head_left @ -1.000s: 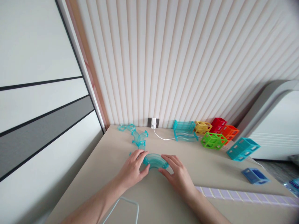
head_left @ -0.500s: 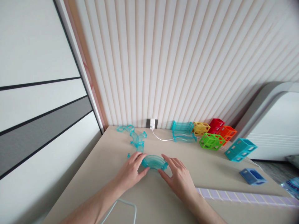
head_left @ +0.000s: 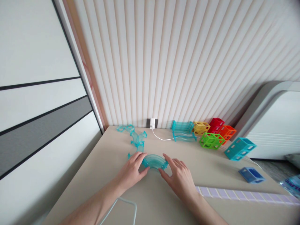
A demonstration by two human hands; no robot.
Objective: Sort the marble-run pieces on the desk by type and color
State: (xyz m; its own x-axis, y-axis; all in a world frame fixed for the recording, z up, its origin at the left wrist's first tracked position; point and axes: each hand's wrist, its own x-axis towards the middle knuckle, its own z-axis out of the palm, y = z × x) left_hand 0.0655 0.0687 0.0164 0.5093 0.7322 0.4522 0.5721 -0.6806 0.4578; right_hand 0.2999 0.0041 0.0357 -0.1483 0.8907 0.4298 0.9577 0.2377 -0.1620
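Note:
A curved piece of clear teal track (head_left: pixel 154 161) lies across the middle of the table, arching away from me. My left hand (head_left: pixel 134 168) is closed on its left end, thumb in front and fingers behind. At the other end, my right hand (head_left: pixel 177 173) grips the piece between thumb and forefinger. Just beyond my left hand, a teal track end (head_left: pixel 129 155) shows, partly hidden by the fingers. Further back sits a forked teal track piece (head_left: pixel 138 137), with a short teal piece (head_left: pixel 140 147) in front of it.
Teal rings (head_left: pixel 125 128) lie at the back left. A white charger (head_left: pixel 152 123) is plugged into the wall. Straight teal tracks (head_left: pixel 184 131) and coloured open blocks, including a green one (head_left: pixel 211 141) and a blue one (head_left: pixel 252 175), stand right. A lilac strip (head_left: pixel 241 195) runs along the right front; a pale cable (head_left: pixel 127 201) lies near.
The view has shifted very slightly. Both hands stay at the ends of the curved track piece, with hardly any movement.

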